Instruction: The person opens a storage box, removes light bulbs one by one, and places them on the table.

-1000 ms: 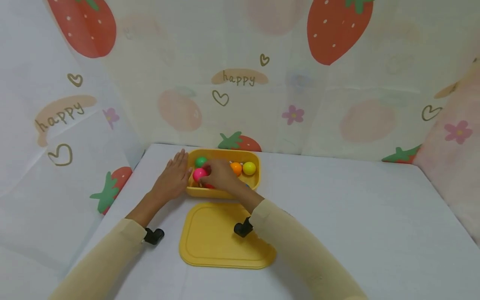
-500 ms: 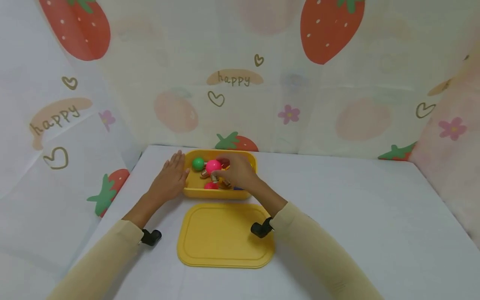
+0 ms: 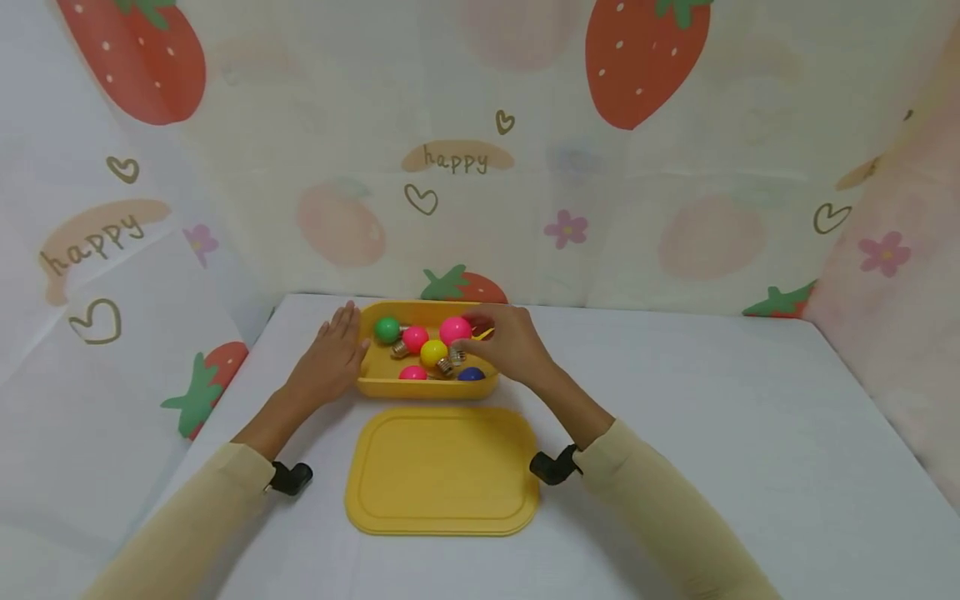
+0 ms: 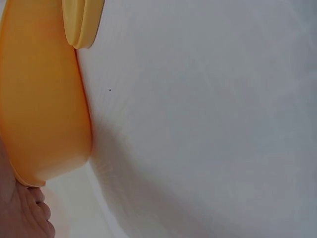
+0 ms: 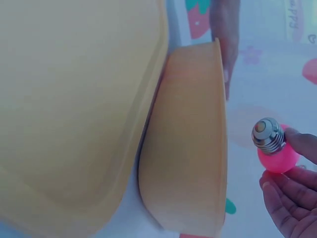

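Observation:
My right hand (image 3: 513,346) pinches a pink light bulb (image 3: 455,331) between thumb and fingers above the right part of a yellow box (image 3: 427,389). In the right wrist view the bulb's metal screw base (image 5: 268,135) shows beside the thumb, higher than the box rim. Against the box's left end rests my left hand (image 3: 326,354), fingers straight, thumb by the rim. Inside the box lie a green bulb (image 3: 387,330), a pink bulb (image 3: 416,338), a yellow bulb (image 3: 433,352), another pink bulb (image 3: 412,372) and a blue bulb (image 3: 471,374). The front wall partly hides some.
A flat yellow lid (image 3: 442,475) lies on the white-covered table (image 3: 712,467) just in front of the box. Behind the table hangs a cloth backdrop (image 3: 637,225) with strawberries and hearts. Side cloths stand left and right.
My right hand has moved from the box's left part to its right, carrying the pink bulb and uncovering the bulbs below. The left hand has stayed at the left end.

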A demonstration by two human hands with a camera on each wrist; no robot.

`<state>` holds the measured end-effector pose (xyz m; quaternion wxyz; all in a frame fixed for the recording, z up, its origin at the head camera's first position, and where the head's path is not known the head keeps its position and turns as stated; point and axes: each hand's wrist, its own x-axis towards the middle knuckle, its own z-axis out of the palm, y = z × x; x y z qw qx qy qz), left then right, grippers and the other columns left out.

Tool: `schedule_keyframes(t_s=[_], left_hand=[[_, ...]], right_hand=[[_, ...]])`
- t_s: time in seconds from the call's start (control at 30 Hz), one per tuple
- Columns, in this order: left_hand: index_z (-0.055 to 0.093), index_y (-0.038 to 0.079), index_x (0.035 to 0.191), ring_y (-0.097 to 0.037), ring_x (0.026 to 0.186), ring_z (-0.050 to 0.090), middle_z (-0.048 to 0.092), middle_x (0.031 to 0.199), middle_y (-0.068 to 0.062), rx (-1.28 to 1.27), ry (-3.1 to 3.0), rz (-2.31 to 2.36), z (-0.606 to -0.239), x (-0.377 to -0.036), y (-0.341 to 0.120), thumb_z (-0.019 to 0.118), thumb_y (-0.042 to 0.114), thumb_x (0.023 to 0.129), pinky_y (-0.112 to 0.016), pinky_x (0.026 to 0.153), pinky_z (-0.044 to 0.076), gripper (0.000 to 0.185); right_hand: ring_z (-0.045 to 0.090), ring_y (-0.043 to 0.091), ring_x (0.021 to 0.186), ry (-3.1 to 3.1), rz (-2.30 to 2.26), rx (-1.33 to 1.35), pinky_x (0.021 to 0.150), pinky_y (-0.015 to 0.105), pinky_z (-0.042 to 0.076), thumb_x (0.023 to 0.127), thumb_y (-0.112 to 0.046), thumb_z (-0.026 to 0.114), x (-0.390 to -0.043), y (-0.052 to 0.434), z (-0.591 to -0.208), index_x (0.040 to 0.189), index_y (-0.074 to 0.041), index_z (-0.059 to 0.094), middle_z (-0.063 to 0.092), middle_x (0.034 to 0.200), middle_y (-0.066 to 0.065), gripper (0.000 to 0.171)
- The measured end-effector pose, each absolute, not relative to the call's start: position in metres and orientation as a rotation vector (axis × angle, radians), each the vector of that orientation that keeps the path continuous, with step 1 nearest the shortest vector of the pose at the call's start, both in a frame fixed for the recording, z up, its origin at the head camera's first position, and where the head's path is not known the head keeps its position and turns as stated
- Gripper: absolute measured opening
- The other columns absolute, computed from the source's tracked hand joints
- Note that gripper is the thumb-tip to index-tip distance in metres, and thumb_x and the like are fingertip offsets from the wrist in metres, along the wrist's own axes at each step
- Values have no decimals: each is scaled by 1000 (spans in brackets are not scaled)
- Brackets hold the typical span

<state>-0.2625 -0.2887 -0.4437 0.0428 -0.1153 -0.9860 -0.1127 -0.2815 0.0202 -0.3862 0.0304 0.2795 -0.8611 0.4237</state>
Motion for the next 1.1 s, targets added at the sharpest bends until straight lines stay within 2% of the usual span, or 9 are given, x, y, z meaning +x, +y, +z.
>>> schedule_keyframes(t_s=[0.33,1.1], left_hand=[[10,-14,156,-44,154,4,5,165,-30,-389,-3002,-347,-446,-265,-290,31,27,111,-58,123,7,64],[8,-12,157,-42,154,4,5,167,-27,-429,-3014,-366,-449,-270,-290,34,27,111,-56,123,4,66]], right_hand=[[69,18,95,-2629,1347,787,82,30,60,86,-22,84,-279,48,-389,122,-7,73,75,104,4,40],[71,22,95,-2596,1382,579,84,36,60,85,-22,85,-282,104,-390,121,-6,73,75,107,8,42]])
